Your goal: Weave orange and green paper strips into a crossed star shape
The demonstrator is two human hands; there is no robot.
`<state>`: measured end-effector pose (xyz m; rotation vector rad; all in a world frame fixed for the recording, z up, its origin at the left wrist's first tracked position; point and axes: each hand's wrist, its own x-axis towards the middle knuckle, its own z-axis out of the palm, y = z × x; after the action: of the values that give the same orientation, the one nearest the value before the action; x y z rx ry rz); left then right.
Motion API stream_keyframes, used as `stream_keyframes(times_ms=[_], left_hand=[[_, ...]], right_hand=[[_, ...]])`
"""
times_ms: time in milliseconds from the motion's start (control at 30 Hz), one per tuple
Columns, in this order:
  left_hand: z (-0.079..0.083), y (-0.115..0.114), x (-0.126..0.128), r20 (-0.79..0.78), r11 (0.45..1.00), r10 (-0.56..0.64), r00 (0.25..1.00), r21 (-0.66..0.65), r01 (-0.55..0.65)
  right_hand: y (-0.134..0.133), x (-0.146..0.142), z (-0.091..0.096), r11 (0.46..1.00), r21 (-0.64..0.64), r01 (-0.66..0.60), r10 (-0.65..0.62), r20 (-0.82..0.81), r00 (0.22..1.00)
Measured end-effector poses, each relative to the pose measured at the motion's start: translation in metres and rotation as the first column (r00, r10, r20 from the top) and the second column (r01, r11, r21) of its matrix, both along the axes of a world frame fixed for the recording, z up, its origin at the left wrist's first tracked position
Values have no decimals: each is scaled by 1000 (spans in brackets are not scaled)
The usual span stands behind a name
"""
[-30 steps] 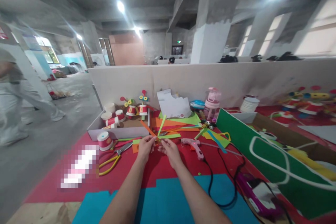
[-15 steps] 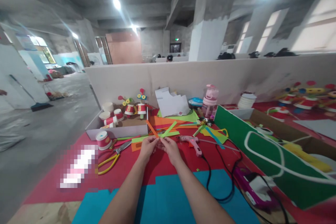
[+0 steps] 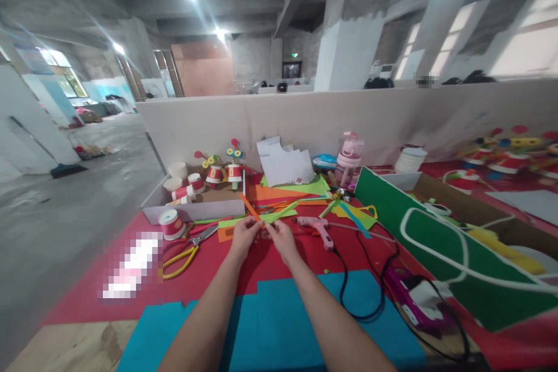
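Note:
My left hand (image 3: 244,234) and my right hand (image 3: 279,236) meet above the red table cover (image 3: 209,270), fingertips pinched together. Between them they hold crossed foam strips: an orange strip (image 3: 249,206) slants up to the left and a green strip (image 3: 283,211) slants up to the right. Both forearms reach in from the bottom edge over a blue foam sheet (image 3: 270,325).
Yellow-handled scissors (image 3: 187,253) lie left of my hands, a pink glue gun (image 3: 318,228) with a black cord to the right. A shallow box (image 3: 196,200) holds paper-cup figures. Coloured sheets, a pink bottle (image 3: 349,158), a green board (image 3: 436,250) and a purple device (image 3: 418,302) surround them.
The green strip has swung down from nearly upright to a low slant to the right. My hands stay pinched together. A person walking at the far left is gone from view.

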<state>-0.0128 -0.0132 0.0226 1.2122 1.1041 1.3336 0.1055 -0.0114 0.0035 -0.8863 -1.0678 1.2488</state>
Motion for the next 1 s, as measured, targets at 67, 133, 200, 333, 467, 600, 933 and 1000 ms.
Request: stream_keyframes(times_ms=[67, 133, 200, 333, 467, 600, 933, 1000], left_hand=[[-1, 2, 0, 29, 1000, 2, 1000, -2, -2], [-2, 3, -1, 40, 1000, 2, 999, -13, -2], [-2, 4, -1, 27, 1000, 3, 1000, -27, -2], [-1, 4, 0, 28, 1000, 7, 1000, -29, -6], [-2, 4, 2, 77, 997, -45, 996, -57, 50], [-5, 4, 2, 79, 996, -73, 994, -54, 78], [-4, 4, 2, 118, 994, -80, 990, -60, 88], [-4, 4, 2, 119, 995, -77, 990, -58, 84]], right_hand=[[1, 0, -3, 1000, 9, -21, 21, -10, 1000], [3, 0, -6, 998, 26, -49, 50, -8, 999], [4, 0, -8, 997, 40, -59, 58, 18, 998], [5, 1, -8, 1000, 26, 11, -11, 13, 1000], [3, 2, -5, 996, 26, 80, -78, -42, 996], [3, 1, -4, 995, 39, 95, -93, -50, 994], [4, 1, -4, 997, 3, 81, -80, -115, 990], [4, 1, -4, 997, -6, 82, -82, -121, 989]])
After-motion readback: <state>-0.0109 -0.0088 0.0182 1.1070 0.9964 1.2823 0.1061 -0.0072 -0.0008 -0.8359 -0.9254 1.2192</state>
